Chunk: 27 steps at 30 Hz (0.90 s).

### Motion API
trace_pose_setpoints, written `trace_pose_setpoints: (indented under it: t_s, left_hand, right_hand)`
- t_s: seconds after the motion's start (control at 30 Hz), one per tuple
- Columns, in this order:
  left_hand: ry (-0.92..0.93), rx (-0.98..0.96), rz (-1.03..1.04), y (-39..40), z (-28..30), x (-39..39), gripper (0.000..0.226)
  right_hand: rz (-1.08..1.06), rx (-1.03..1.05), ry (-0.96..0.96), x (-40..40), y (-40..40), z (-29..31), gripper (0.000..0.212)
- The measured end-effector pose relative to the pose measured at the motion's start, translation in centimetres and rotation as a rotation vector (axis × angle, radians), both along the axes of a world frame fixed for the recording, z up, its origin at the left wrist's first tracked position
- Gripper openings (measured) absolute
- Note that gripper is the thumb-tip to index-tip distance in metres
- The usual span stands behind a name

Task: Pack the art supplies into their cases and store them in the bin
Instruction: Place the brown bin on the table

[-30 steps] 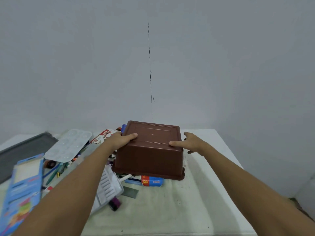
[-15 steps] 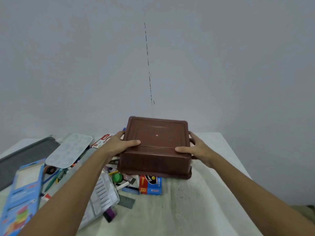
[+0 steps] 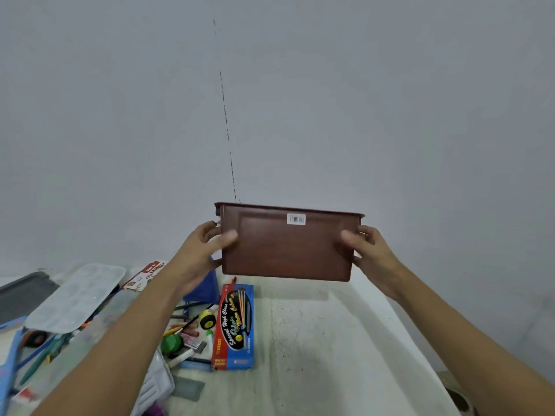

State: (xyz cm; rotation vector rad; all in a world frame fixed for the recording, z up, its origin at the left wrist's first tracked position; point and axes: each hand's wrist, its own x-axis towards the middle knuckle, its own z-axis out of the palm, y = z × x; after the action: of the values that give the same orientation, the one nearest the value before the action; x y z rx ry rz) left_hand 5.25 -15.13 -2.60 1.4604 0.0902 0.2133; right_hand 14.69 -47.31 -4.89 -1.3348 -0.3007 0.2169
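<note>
I hold the brown bin (image 3: 288, 247) up in the air above the table (image 3: 345, 340), one hand at each end. My left hand (image 3: 207, 250) grips the bin's left end, thumb pressed on the side wall facing me and fingers curled round behind the edge. My right hand (image 3: 371, 250) grips the right end the same way, thumb on the near wall, fingers wrapped round the end. The bin sits upright with its rim at the top, and a white barcode sticker (image 3: 296, 219) shows just under that rim. Below the bin, near its left half, a blue and red box of water colours (image 3: 235, 324) lies flat on the table. Left of that box is a loose heap of supplies: a green cap (image 3: 171, 343), a yellow and black roll (image 3: 207, 319), some pencils and crayons. Further left of the bin, a pale plastic paint palette (image 3: 76, 297) rests on top of other things, and a dark grey tray (image 3: 22, 295) lies beyond it at the table's far left. A blue object (image 3: 204, 288) shows just under the bin's lower left corner, behind my left wrist.
</note>
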Motion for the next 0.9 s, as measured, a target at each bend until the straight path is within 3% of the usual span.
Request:
trace_pose_setpoints:
  t_s: [0.1, 0.27, 0.43, 0.7, 0.9]
  left_hand:
    - [0.0, 0.108, 0.068, -1.0, -1.5, 0.6, 0.129]
    - [0.03, 0.173, 0.005, -2.5, -3.7, 0.7, 0.112]
    - [-0.02, 0.228, -0.042, -4.8, -6.7, 1.0, 0.091]
    - [-0.015, 0.345, 0.064, -8.0, -11.8, 1.2, 0.091]
    - [-0.006, 0.516, 0.197, -8.9, -12.8, 1.6, 0.086]
  right_hand:
    - [-0.137, -0.04, -0.024, -0.3, -1.2, -1.2, 0.081]
    - [-0.124, -0.088, -0.087, -0.5, -4.4, -3.1, 0.093]
    - [-0.086, -0.161, -0.178, -1.6, -7.1, -5.2, 0.072]
    - [-0.229, -0.145, -0.126, -2.1, -8.8, -10.2, 0.076]
    - [-0.172, -0.257, -0.179, -1.1, -9.3, -10.9, 0.078]
